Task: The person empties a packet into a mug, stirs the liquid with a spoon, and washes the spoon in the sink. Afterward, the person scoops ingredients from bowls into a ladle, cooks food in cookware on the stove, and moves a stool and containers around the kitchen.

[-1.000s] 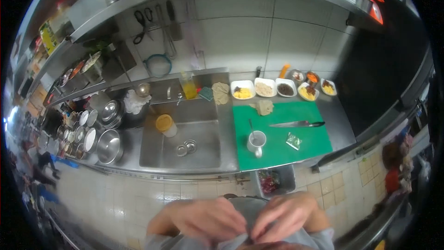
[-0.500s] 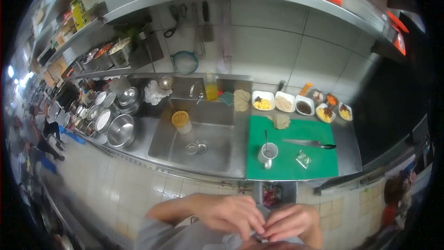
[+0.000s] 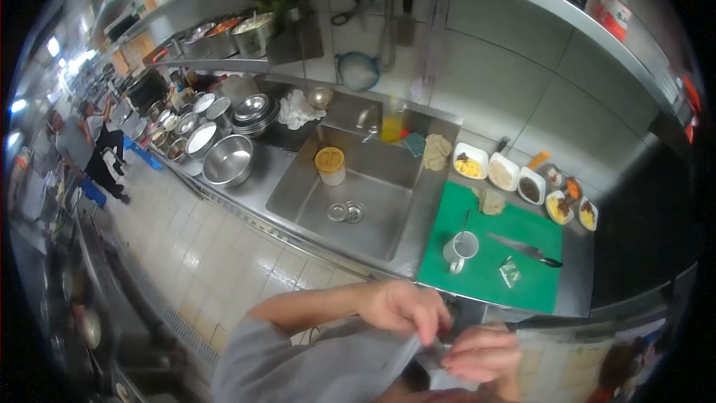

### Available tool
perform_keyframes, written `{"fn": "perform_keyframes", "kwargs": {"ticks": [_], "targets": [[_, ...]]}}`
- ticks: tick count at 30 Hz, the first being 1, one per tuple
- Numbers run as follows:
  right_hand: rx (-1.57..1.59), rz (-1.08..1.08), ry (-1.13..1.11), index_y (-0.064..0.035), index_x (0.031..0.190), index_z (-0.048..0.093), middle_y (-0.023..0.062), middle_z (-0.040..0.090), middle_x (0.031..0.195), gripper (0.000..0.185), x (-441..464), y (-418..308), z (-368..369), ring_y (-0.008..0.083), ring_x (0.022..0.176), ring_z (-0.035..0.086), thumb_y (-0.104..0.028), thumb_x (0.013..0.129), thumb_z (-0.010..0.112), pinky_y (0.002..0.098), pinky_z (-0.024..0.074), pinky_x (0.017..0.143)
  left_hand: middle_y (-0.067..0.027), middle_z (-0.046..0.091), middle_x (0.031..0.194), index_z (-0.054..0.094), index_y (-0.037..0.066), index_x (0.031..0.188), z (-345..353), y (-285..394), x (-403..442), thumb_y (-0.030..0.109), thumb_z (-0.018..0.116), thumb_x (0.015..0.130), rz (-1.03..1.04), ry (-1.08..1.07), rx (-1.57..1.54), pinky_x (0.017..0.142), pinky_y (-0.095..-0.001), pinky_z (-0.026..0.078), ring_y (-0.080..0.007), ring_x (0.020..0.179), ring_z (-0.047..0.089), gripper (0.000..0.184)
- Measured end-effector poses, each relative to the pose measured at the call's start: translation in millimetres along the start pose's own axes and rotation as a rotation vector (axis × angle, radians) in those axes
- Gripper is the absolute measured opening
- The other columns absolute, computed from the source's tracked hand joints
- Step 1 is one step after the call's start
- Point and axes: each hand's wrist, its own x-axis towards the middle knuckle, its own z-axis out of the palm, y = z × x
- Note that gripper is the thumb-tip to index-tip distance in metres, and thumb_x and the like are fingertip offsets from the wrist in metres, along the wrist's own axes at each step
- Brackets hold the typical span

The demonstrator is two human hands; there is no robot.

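Head view, lower middle: left hand (image 3: 403, 308) and right hand (image 3: 483, 353) nearly meet, fingers (image 3: 425, 319) curled, any hold unclear; white mug (image 3: 460, 248) upright above them, handle (image 3: 456, 266) pointing down-frame.

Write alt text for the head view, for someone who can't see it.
A person's left hand and right hand are close together by a grey shirt; whether they hold anything is unclear. Beyond, a green cutting board bears a white mug, a knife and a packet, beside a steel sink.
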Motion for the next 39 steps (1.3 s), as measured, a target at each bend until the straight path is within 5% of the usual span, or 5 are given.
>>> {"fn": "perform_keyframes", "kwargs": {"ticks": [11, 25, 31, 34, 39], "targets": [[-0.214, -0.090, 0.008, -0.0045, 0.084, 0.073, 0.0106, 0.071, 0.084, 0.020, 2, -7, -3, 0.0222, 0.064, 0.066, -0.018, 0.073, 0.083, 0.0334, 0.0549, 0.056, -0.0038, 0.070, 0.102, 0.072, 0.010, 0.102, 37, 43, 22, 0.006, 0.071, 0.090, 0.035, 0.170, 0.333, 0.092, -0.0418, 0.041, -0.0271, 0.104, 0.065, 0.012], [-0.149, 0.023, 0.013, 0.0024, 0.087, 0.070, 0.0164, 0.068, 0.078, 0.025, 28, -21, 12, 0.0291, 0.067, 0.067, -0.007, 0.067, 0.081, 0.0389, 0.0552, 0.062, -0.0026, 0.070, 0.098, 0.073, 0.010, 0.101, 46, 53, 1, 0.010, 0.072, 0.090, -0.030, 0.207, 0.346, 0.091, -0.0404, 0.041, -0.0219, 0.099, 0.066, 0.011], [0.072, 0.177, -0.156, -0.0044, 0.084, 0.078, 0.0149, 0.072, 0.095, 0.020, -14, -5, 9, 0.0336, 0.088, 0.069, -0.018, 0.070, 0.080, 0.0428, 0.0546, 0.083, -0.0124, 0.053, 0.138, 0.047, 0.006, 0.142, 57, 64, -5, 0.017, 0.077, 0.078, -0.020, 0.287, 0.572, 0.104, -0.0470, 0.032, -0.0276, 0.130, 0.048, 0.071], [0.073, 0.291, -0.128, -0.0006, 0.088, 0.076, 0.0167, 0.071, 0.095, 0.029, 7, -12, 18, 0.0325, 0.089, 0.069, -0.018, 0.066, 0.083, 0.0420, 0.0544, 0.082, -0.0176, 0.061, 0.133, 0.061, 0.003, 0.131, 61, 84, -1, 0.032, 0.069, 0.095, -0.021, 0.372, 0.606, 0.101, -0.0462, 0.042, -0.0318, 0.122, 0.058, 0.048], [0.008, 0.254, -0.127, 0.0028, 0.101, 0.073, 0.0158, 0.070, 0.094, 0.042, 23, -13, 27, 0.0314, 0.091, 0.068, -0.021, 0.068, 0.085, 0.0396, 0.0536, 0.081, -0.0167, 0.052, 0.145, 0.049, 0.007, 0.146, 70, 89, -11, 0.039, 0.074, 0.090, -0.089, 0.378, 0.694, 0.108, -0.0452, 0.036, -0.0318, 0.132, 0.050, 0.069]]}}
